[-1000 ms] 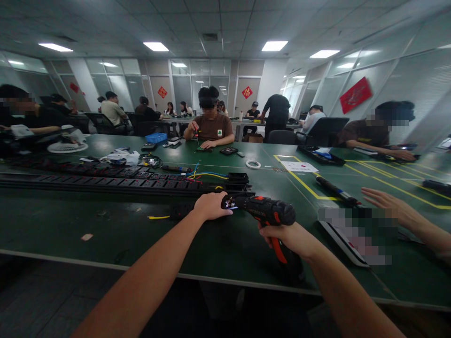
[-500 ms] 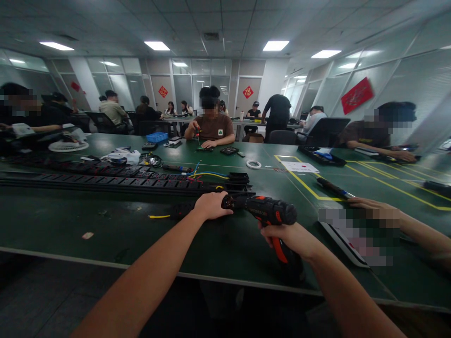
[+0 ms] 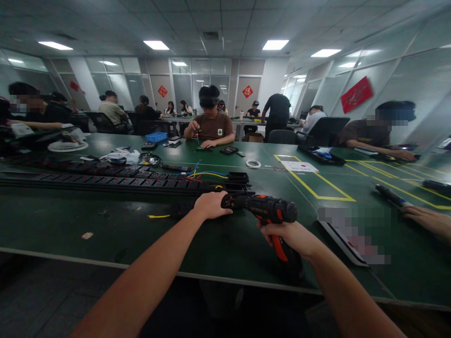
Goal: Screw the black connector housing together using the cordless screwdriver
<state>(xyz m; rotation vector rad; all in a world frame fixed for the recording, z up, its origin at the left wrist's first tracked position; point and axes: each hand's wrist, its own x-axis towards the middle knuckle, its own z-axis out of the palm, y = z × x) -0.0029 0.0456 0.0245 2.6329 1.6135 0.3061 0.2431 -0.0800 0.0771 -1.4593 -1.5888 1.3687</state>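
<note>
My right hand is wrapped round the grip of a black and orange cordless drill, which lies sideways with its nose pointing left. The drill's front end meets the end of a short black part, and my left hand is closed over that part. How the bit sits in it is hidden by dark surfaces and my fingers. A yellow wire sticks out at the part's left end. Just behind my left hand lie long black socket strips.
Blue and yellow wires lie beyond the strips. A roll of white tape is farther back. On the right are a white-edged tray and a co-worker's hand with a dark pen-shaped tool. A person sits opposite.
The co-worker's hand on the right has moved farther right with the dark tool. My hands and the drill have hardly moved.
</note>
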